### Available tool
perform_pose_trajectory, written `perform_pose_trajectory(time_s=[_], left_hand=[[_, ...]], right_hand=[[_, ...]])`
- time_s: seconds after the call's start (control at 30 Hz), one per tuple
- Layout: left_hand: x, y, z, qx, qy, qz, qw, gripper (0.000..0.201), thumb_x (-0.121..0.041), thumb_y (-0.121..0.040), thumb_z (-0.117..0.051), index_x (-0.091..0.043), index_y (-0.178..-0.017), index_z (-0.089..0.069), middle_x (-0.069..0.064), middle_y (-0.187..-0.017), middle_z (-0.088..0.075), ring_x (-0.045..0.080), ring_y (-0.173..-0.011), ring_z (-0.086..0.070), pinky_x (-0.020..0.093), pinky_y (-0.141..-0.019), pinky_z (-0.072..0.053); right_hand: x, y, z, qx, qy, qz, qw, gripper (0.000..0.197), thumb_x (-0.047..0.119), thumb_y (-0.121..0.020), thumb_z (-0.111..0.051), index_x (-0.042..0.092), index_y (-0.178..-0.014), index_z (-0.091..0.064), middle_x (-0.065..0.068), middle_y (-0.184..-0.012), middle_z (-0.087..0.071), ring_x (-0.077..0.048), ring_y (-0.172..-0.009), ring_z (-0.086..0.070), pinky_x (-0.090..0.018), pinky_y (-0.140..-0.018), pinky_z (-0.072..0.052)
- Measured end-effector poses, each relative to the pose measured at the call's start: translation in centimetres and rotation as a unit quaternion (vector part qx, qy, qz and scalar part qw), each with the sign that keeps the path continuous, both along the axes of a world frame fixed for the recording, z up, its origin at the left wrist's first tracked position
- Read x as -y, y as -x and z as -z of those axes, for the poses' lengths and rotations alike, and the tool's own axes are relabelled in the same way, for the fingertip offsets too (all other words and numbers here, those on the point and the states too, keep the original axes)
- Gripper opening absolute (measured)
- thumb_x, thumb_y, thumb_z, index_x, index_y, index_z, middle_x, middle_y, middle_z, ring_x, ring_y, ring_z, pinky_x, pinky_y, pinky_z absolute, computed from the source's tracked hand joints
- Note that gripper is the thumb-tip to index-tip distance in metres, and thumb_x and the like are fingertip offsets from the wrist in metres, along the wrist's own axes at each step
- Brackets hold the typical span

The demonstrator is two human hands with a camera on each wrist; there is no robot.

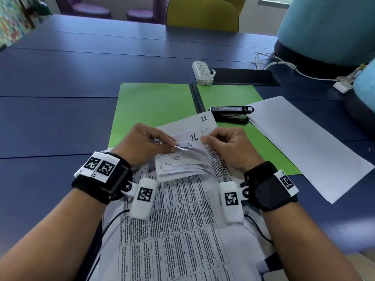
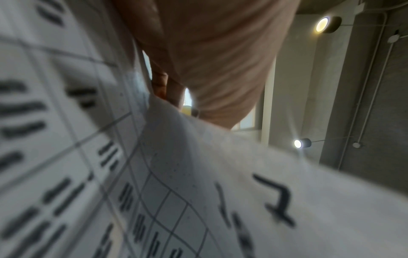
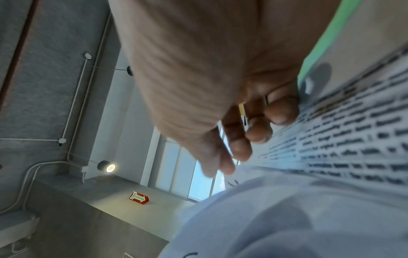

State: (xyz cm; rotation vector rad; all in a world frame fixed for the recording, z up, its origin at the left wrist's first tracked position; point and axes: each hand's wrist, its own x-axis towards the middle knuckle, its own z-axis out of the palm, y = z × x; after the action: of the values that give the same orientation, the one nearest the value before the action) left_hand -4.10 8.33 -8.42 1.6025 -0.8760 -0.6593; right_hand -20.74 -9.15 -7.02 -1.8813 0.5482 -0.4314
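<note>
Forearms stretched forward, left grip (image 1: 142, 144) and right grip (image 1: 230, 148) close together, fingers curled, pinching

A stack of white sheets (image 1: 178, 220) printed with text tables lies at the worktop's (image 1: 60, 122) near edge. Its hand-numbered far corners are curled up and fanned apart above flat sheet 21.

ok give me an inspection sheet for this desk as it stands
surface: blue table, open green folder under the paperwork
job's things: printed sheets stacked on the folder, numbered corners fanned up, 16 and 21 readable
clutter: black stapler, plain paper pile, power strip, black mat
hands: left hand and right hand each pinch lifted sheet corners
cables: white cables far right; black wrist leads over the sheets
surroundings: yellow chair, purple stools, person in blue at right
</note>
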Motion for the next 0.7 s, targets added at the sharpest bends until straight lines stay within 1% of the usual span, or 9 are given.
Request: perform_pose_trajectory(time_s=[0.1,0.17,0.2,0.27,0.4,0.47,0.57,0.63,0.7], left_hand=[[-0.11,0.09,-0.12,-0.007,0.003,0.0,1.0,0.017,-0.007,-0.067,-0.085,-0.023,-0.069,-0.081,0.001,-0.087,-0.079,0.016,-0.086,-0.075,0.019,-0.08,-0.056],[-0.13,0.13,-0.09,-0.01,0.004,0.0,1.0,0.014,-0.01,-0.065,-0.086,-0.022,-0.069,-0.081,0.002,-0.088,-0.079,0.018,-0.088,-0.075,0.021,-0.082,-0.057],[-0.12,0.15,-0.07,-0.013,0.004,0.0,1.0,0.014,-0.009,-0.065,-0.086,-0.022,-0.07,-0.081,0.003,-0.088,-0.079,0.018,-0.088,-0.075,0.022,-0.083,-0.057],[-0.1,0.13,0.0,-0.017,0.004,-0.003,1.0,0.017,-0.004,-0.067,-0.085,-0.02,-0.069,-0.081,0.004,-0.089,-0.079,0.019,-0.088,-0.075,0.023,-0.083,-0.058],[0.01,0.21,-0.09,-0.019,0.003,-0.005,1.0,0.015,0.0,-0.069,-0.085,-0.014,-0.072,-0.08,0.005,-0.089,-0.079,0.02,-0.088,-0.075,0.021,-0.081,-0.057],[0.01,0.25,-0.11,-0.023,0.004,-0.006,1.0,0.015,0.002,-0.069,-0.084,-0.012,-0.073,-0.08,0.005,-0.09,-0.079,0.021,-0.089,-0.075,0.021,-0.081,-0.058],[-0.02,0.23,-0.11,-0.025,0.006,-0.003,1.0,0.017,0.001,-0.069,-0.084,-0.015,-0.07,-0.08,0.004,-0.091,-0.08,0.021,-0.09,-0.075,0.022,-0.081,-0.058],[-0.05,0.16,-0.05,-0.017,0.003,-0.001,1.0,0.019,-0.001,-0.069,-0.085,-0.02,-0.068,-0.081,0.003,-0.091,-0.08,0.02,-0.09,-0.075,0.023,-0.082,-0.058],[-0.08,0.08,0.0,-0.012,0.001,0.001,1.0,0.019,-0.002,-0.069,-0.085,-0.02,-0.068,-0.081,0.002,-0.091,-0.08,0.02,-0.091,-0.075,0.027,-0.086,-0.058]], right_hand=[[0.15,-0.06,0.11,0.015,0.0,0.041,0.999,0.011,0.009,-0.084,-0.076,0.02,-0.081,-0.075,-0.009,-0.071,-0.063,-0.015,-0.064,-0.053,-0.029,-0.064,-0.048],[0.16,0.04,0.13,0.004,0.016,0.035,0.999,0.013,0.008,-0.083,-0.077,0.021,-0.08,-0.077,-0.013,-0.074,-0.069,-0.015,-0.066,-0.056,-0.028,-0.066,-0.051],[0.15,0.09,0.12,0.002,0.021,0.03,0.999,0.014,0.008,-0.082,-0.078,0.021,-0.079,-0.077,-0.011,-0.076,-0.072,-0.013,-0.067,-0.058,-0.027,-0.066,-0.052],[0.19,0.1,0.09,0.002,0.023,0.024,0.999,0.015,0.008,-0.08,-0.079,0.022,-0.077,-0.076,-0.006,-0.075,-0.072,-0.012,-0.066,-0.057,-0.025,-0.065,-0.051],[0.21,0.04,0.2,0.004,0.029,0.005,1.0,0.015,0.009,-0.076,-0.082,0.021,-0.072,-0.075,-0.005,-0.07,-0.069,-0.011,-0.062,-0.054,-0.025,-0.062,-0.048],[0.18,-0.02,0.27,0.007,0.026,-0.005,1.0,0.016,0.007,-0.076,-0.083,0.02,-0.071,-0.074,-0.002,-0.067,-0.068,-0.007,-0.058,-0.053,-0.024,-0.059,-0.047],[0.17,-0.08,0.34,0.011,0.022,-0.005,1.0,0.016,0.007,-0.075,-0.083,0.018,-0.072,-0.072,0.001,-0.064,-0.065,-0.004,-0.054,-0.049,-0.021,-0.056,-0.044],[0.19,-0.04,0.36,0.018,0.013,0.0,1.0,0.015,0.006,-0.074,-0.084,0.016,-0.075,-0.072,-0.001,-0.066,-0.062,-0.007,-0.058,-0.048,-0.02,-0.056,-0.044],[0.15,-0.04,0.35,0.026,0.001,0.004,1.0,0.017,0.006,-0.073,-0.085,0.016,-0.078,-0.073,-0.005,-0.071,-0.06,-0.015,-0.064,-0.048,-0.024,-0.061,-0.045]])
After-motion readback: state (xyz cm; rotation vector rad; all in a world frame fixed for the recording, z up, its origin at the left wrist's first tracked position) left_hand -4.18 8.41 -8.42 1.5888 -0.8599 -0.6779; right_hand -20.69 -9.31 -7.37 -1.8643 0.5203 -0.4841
